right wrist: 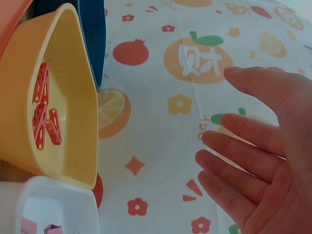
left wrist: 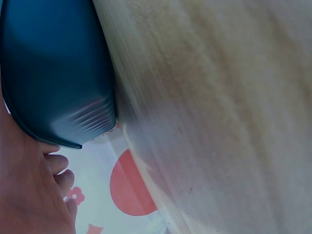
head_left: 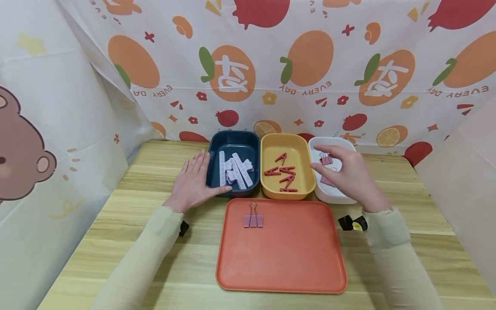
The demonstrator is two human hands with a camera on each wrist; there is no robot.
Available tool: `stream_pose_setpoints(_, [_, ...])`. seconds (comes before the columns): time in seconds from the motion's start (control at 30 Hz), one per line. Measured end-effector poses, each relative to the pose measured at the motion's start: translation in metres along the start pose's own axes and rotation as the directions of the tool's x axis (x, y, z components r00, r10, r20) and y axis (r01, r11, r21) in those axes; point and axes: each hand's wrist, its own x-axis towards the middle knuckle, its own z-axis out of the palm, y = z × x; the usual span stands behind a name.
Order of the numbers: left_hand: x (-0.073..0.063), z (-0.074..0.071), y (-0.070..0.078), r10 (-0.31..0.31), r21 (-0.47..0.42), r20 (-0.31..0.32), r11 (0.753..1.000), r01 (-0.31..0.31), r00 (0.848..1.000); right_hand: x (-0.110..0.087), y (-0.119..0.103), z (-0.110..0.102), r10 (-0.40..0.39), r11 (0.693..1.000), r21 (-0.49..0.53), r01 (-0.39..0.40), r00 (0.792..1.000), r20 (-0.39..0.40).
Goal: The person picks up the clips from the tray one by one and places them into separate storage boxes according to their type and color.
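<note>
My left hand [head_left: 193, 183] rests with spread fingers against the left side of a dark blue bin [head_left: 233, 137]; its thumb lies along the front rim. White clips [head_left: 234, 171] with long ruled bars lie in that bin. Over the white bin [head_left: 336, 197] at the right hovers my right hand [head_left: 348, 172], thumb and fingers parted with nothing between them. Pink binder clips [head_left: 326, 159] lie in the white bin, partly hidden by the hand. One pink binder clip [head_left: 253, 221] lies on the orange tray [head_left: 283, 258], wire handles pointing away from me.
Between the blue and white bins stands a yellow bin [head_left: 306, 155] holding several red clothespin-like clips [head_left: 287, 170]. The three bins stand in a row behind the tray on a wooden table [head_left: 162, 267]. A fruit-printed cloth [head_left: 271, 107] hangs behind the table.
</note>
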Motion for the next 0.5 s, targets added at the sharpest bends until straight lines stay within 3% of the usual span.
stream_pose_setpoints(0.33, [0.0,0.001,-0.001,0.005,0.0,-0.011,1.0,-0.005,1.0,-0.001,-0.011,0.014,-0.17,0.984,0.043,0.171,0.985,-0.024])
stream_pose_setpoints(0.5, [0.0,0.002,-0.002,0.005,0.006,-0.011,1.0,-0.005,1.0,-0.005,-0.019,0.02,-0.189,0.981,0.055,0.188,0.982,0.003])
